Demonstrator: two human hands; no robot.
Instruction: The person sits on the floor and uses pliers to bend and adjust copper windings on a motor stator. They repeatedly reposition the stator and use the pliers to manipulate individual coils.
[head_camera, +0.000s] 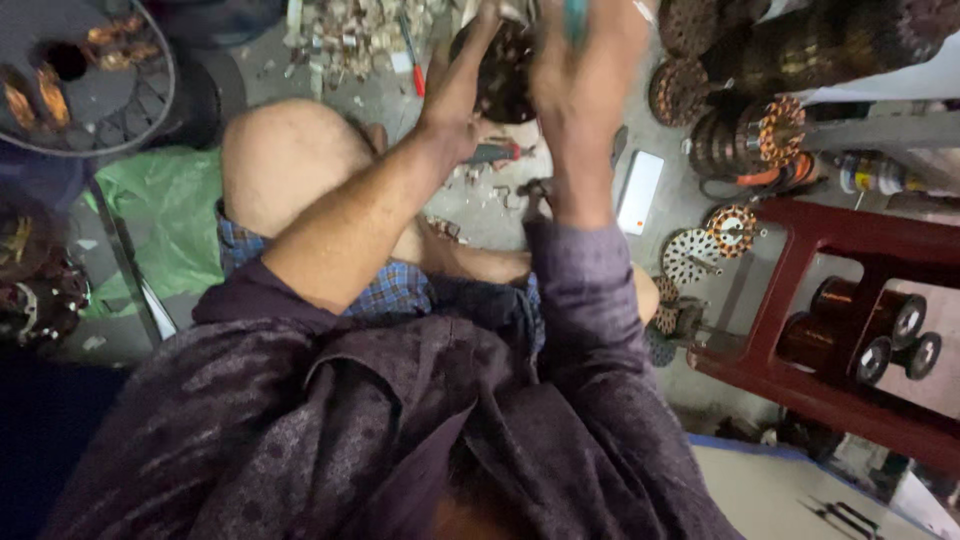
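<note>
Left hand (462, 85) clasps the dark wound motor stator (505, 75) at the frame's top, over the concrete floor (480, 215) — apparently steadying it. Right hand (585, 70) is closed around a teal-handled tool (577, 15) above it. Spare stators (755, 140) and copper-wire spools (850, 320) lie within reach.

We extend both arms forward and upward, close together. Our left arm is bare from the elbow, the forearm rising diagonally; the left hand (462, 85) is bent at the wrist with fingers curled closed in a grasp. Our right arm is sleeved to the wrist; the right hand (585, 60) is blurred, its fingers wrapped in a closed fist.
</note>
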